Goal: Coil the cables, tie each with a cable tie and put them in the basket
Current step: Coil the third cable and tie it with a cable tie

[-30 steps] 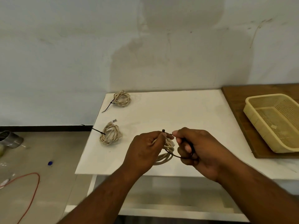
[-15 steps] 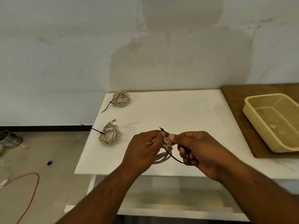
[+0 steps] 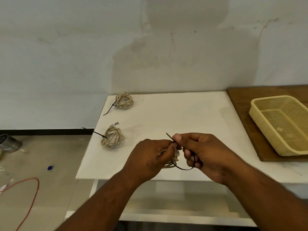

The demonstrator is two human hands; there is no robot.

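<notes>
My left hand (image 3: 150, 157) grips a coiled beige cable (image 3: 173, 161), mostly hidden behind the fingers, above the white table (image 3: 183, 114) near its front edge. My right hand (image 3: 203, 150) pinches a black cable tie (image 3: 185, 168) that loops under the coil, its tip sticking up between both thumbs. Two other beige coils lie on the table's left side, each with a black tie: one at the back (image 3: 124, 100), one nearer (image 3: 112, 138). A yellow plastic basket (image 3: 266, 130) stands at the right with nothing in it.
The basket sits on a brown wooden board (image 3: 241, 100) at the table's right. On the floor to the left lie an orange wire (image 3: 31, 195), a metal can (image 3: 8, 143) and a small blue cap (image 3: 50, 167). A wall rises behind the table.
My right hand has slid along the cable tie, so its tip now pokes further past my thumbs and the loop under the coil hangs lower. The coil stays in my left hand.
</notes>
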